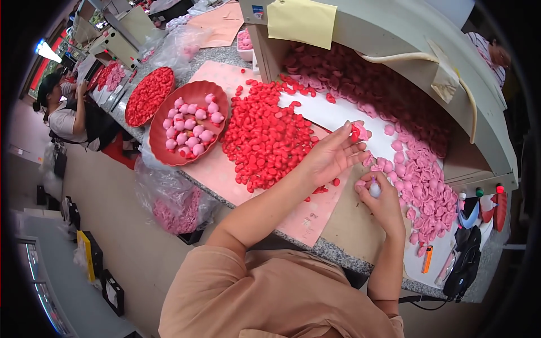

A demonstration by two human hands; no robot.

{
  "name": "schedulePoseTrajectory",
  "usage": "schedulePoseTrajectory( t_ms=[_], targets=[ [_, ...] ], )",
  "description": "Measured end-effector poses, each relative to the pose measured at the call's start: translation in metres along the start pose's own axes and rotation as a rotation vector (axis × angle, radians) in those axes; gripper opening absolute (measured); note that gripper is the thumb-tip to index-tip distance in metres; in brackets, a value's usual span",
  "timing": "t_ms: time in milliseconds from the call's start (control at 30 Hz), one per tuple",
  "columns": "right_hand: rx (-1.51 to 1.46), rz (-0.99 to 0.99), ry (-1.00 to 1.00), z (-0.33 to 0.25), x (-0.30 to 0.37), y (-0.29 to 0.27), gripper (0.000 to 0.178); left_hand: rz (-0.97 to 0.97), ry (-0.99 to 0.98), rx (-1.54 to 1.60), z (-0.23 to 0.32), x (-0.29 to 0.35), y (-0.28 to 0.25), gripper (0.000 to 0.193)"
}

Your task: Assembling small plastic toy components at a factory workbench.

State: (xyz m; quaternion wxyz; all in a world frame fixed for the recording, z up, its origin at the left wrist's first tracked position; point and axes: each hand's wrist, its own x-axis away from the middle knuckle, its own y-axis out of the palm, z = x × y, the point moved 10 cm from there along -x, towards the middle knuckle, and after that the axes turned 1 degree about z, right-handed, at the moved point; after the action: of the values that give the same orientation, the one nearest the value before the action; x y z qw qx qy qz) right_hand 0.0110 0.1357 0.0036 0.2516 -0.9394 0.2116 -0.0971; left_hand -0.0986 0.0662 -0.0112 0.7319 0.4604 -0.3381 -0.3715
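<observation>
My left hand (331,155) is raised over the worktable, its thumb and finger pinching a small red and pink piece (359,132). Close beside it, my right hand (389,207) is closed around a small whitish bottle with a purple tip (375,189). A pink bit shows at the right fingertips, and I cannot tell whether it is held. Left of my hands lies a big heap of small red pieces (265,135). To their right spreads a pile of pink cupped pieces (425,188). A red scalloped bowl (159,156) at the left holds pink balls with red parts.
A grey box-shaped hood (389,25) arches over more pink pieces at the back. Another red bowl (135,117) of red pieces stands farther left. At the right edge lie an orange-handled tool (428,259) and a black object (463,262). A co-worker (70,121) sits far left.
</observation>
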Motion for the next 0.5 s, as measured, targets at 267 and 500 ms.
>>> schedulePoseTrajectory(
  t_ms=[267, 500],
  targets=[
    [0.012, -0.274, 0.252, 0.022, 0.016, -0.014, 0.020, -0.093, 0.022, 0.025, 0.001, -0.004, 0.004, 0.033],
    [0.193, -0.238, -0.175, -0.010, 0.009, 0.002, 0.025, -0.006, 0.031, -0.056, 0.009, 0.000, -0.001, 0.032]
  ],
)
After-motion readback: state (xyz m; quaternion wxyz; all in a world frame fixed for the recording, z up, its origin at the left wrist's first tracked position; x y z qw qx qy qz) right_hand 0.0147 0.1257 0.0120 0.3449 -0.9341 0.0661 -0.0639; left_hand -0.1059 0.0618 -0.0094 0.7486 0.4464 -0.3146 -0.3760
